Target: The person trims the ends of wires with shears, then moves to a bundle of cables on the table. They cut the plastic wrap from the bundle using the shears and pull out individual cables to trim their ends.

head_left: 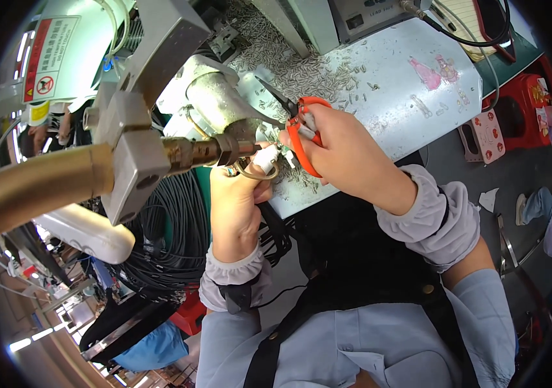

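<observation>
My right hand (347,149) is closed around a pair of orange-handled scissors (303,152). Their dark blades point up and to the left, away from my fingers. My left hand (234,207) is raised beside the metal nozzle, its fingers pinched together and a white cover (265,158) on a fingertip. What the pinch holds is too small and too hidden to name. A small white piece (289,159) shows between the two hands. The brass-coloured rod and nozzle of a machine (205,152) reach in from the left, just above my left hand.
Many small grey metal bits (315,74) litter the pale metal tabletop (412,84). Coiled black cable (166,226) hangs left of my left arm. A grey control box (373,19) stands at the back. Red stools (523,107) are at the far right.
</observation>
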`<state>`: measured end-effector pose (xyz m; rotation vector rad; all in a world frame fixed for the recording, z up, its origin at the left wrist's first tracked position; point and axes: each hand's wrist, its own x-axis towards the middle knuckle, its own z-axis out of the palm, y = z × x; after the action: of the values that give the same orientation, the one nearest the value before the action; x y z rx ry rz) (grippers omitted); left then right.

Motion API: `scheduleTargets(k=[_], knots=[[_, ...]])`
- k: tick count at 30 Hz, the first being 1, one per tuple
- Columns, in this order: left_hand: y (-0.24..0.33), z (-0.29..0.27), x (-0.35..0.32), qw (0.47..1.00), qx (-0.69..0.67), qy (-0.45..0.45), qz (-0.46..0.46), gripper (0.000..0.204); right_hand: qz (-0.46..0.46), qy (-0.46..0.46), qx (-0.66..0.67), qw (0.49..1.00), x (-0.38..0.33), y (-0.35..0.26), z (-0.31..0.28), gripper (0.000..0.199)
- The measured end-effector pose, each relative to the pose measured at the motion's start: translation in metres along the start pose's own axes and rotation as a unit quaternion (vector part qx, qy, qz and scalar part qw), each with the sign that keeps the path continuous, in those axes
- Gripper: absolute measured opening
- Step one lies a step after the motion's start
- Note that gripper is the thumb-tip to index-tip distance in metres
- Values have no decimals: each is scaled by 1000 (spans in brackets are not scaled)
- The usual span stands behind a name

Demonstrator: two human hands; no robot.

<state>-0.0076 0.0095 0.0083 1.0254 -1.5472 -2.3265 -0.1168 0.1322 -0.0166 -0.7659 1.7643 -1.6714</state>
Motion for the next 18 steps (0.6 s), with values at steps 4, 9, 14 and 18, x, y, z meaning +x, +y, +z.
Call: scheduleTargets(k=[4,9,14,18], knots=[[5,-6,3,1000,19,-7,-4,31,-25,19,-20,999,0,1,0,22],[2,-6,0,998,56,32,18,29,-81,42,-59,994,1,6,2,19],[3,2,-2,997,56,47,32,32,-47,22,-21,998,-1,1,2,18],[4,-2,-3,997,58,48,22,34,-48,22,-15,998,-1,-1,2,18]])
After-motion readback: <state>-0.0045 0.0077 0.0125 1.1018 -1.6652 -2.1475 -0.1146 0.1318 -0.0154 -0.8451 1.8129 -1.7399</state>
